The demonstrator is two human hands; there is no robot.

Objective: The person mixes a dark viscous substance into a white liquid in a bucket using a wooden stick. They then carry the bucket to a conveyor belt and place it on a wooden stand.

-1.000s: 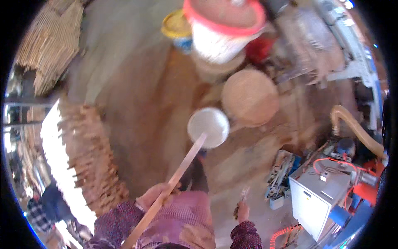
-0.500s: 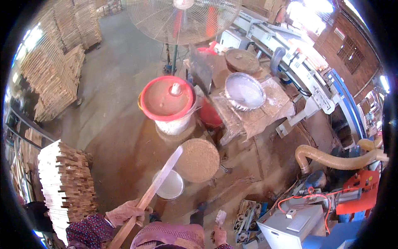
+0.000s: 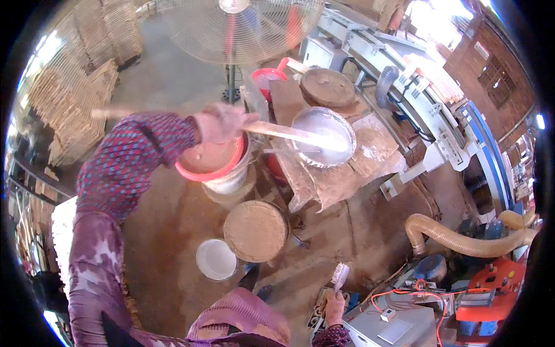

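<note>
My left hand [image 3: 222, 124], in a pale glove, is closed around a long wooden stick [image 3: 286, 133]. The stick's far end reaches over a round pan [image 3: 347, 124] coated in white, on the cluttered worktable; whether it touches the contents I cannot tell. Under my left forearm stands a bucket with a red rim [image 3: 238, 159], partly hidden by the hand and sleeve. Low at the right, my right hand [image 3: 334, 309] grips a small brush [image 3: 340, 276], bristles up, away from the table.
A round brown-topped container [image 3: 255, 231] and a white bucket [image 3: 217, 259] stand on the floor before me. A large fan [image 3: 243, 29] rises at the back. A grey machine box [image 3: 396, 327] and ribbed hose [image 3: 457, 243] are at right; wood stacks [image 3: 75, 101] at left.
My left hand has swung up and forward, bringing the stick from near my body over the bucket to the white-coated pan. My right hand with the brush has risen and shifted right.
</note>
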